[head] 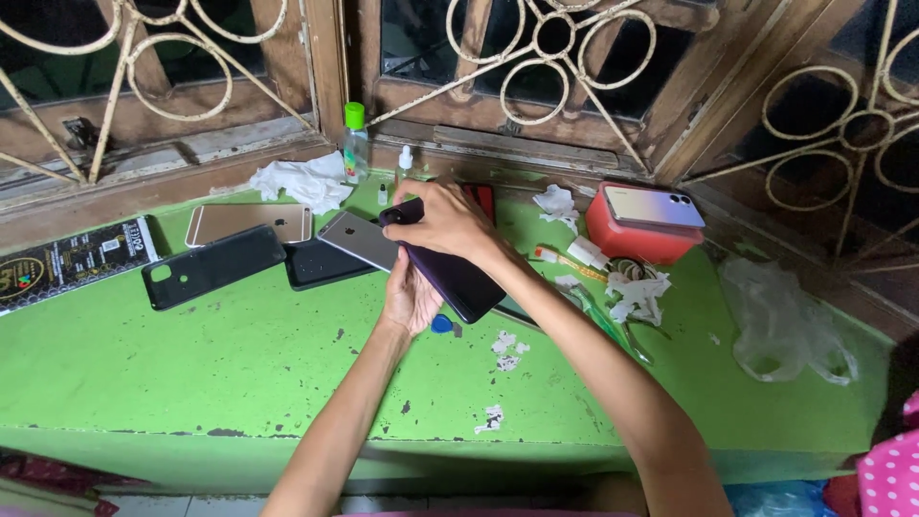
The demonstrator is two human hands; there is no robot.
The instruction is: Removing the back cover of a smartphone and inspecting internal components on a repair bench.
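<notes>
— Head view: dark purple phone (pixel 458 278) held tilted above the green table (pixel 191 364), right hand (pixel 445 222) closed over its top end, left hand (pixel 410 299) cupped under the lower edge.

— Both grips wrapped on that 1 phone?

— Yes, both. Silver phone (pixel 359 239) lying just behind, touching the black case (pixel 212 266) cluster; gold phone (pixel 251 222) farther back.

— Handling advice?

— Probably best to keep the underside supported, press evenly along the edges, avoid twisting. Blue pick (pixel 441 324) resting just below the left hand, near enough to reach.

— Hazards?

— Paper scraps (pixel 505 347) nearby; worth keeping off the glass.
</notes>
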